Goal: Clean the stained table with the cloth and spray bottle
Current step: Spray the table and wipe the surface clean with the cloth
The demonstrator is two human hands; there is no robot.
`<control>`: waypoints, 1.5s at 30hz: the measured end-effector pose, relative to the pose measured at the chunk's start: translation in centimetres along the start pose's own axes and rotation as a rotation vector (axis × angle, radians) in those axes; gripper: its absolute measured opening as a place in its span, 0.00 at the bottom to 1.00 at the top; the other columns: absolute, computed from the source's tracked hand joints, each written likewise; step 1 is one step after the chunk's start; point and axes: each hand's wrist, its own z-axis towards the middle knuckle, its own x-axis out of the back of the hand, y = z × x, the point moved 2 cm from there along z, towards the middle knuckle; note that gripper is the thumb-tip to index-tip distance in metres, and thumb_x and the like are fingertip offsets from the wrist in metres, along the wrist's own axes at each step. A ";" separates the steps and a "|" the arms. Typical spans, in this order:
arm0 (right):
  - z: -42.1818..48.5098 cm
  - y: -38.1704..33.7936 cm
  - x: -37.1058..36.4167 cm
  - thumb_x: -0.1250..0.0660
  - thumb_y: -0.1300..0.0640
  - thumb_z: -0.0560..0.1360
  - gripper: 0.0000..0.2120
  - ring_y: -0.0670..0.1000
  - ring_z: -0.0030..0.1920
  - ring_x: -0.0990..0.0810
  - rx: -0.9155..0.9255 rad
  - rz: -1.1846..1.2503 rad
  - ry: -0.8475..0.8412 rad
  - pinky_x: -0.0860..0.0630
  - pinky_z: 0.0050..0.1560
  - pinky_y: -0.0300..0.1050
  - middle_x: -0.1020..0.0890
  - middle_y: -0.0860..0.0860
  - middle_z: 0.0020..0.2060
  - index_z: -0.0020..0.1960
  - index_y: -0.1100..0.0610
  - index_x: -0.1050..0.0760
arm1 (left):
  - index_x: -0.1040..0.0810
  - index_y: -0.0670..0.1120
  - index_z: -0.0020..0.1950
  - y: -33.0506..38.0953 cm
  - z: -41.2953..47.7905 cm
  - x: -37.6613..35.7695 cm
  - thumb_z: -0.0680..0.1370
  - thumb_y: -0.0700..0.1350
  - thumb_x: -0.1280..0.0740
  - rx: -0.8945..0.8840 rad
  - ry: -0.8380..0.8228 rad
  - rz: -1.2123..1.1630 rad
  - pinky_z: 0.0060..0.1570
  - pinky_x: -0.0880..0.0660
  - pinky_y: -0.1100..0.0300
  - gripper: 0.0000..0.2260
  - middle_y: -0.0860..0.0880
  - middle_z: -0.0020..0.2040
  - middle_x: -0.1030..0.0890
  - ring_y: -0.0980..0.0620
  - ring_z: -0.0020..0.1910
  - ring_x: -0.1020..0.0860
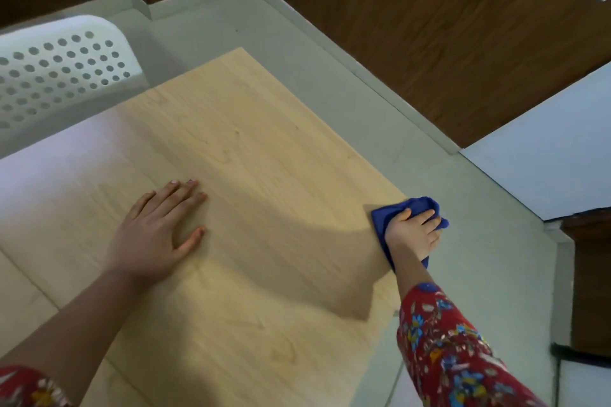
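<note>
While the left hand (155, 228) lies flat, the right hand (413, 231) presses the cloth (383, 221) at the table (251, 149) edge.

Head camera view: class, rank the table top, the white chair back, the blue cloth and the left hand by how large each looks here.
1. Table top, largest by far.
2. White chair back, partly cut off at the frame edge.
3. Left hand.
4. Blue cloth, though the right hand covers much of it, so this last placing is unsure.
</note>
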 end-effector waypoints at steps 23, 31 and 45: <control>-9.8 -41.4 -10.8 0.55 0.33 0.78 0.29 0.61 0.77 0.61 1.041 -0.236 -0.233 0.64 0.66 0.77 0.54 0.41 0.78 0.78 0.38 0.55 | 0.47 0.45 0.79 -1.7 0.2 -0.1 0.79 0.58 0.54 0.611 0.192 0.034 0.76 0.57 0.48 0.31 0.48 0.80 0.48 0.52 0.79 0.53; -16.8 -38.1 -11.3 0.48 0.51 0.82 0.26 0.55 0.78 0.47 1.505 -0.186 -0.207 0.50 0.76 0.54 0.45 0.54 0.78 0.78 0.57 0.46 | 0.44 0.44 0.79 -1.5 0.4 -0.1 0.79 0.57 0.52 0.610 0.198 0.037 0.76 0.55 0.47 0.30 0.46 0.79 0.45 0.50 0.78 0.49; -13.3 -40.6 -10.9 0.48 0.52 0.82 0.26 0.53 0.78 0.48 1.362 -0.130 -0.194 0.52 0.77 0.53 0.44 0.53 0.78 0.78 0.56 0.45 | 0.47 0.44 0.79 -1.5 0.5 0.0 0.79 0.56 0.55 0.618 0.161 0.025 0.76 0.54 0.44 0.31 0.47 0.80 0.49 0.50 0.79 0.53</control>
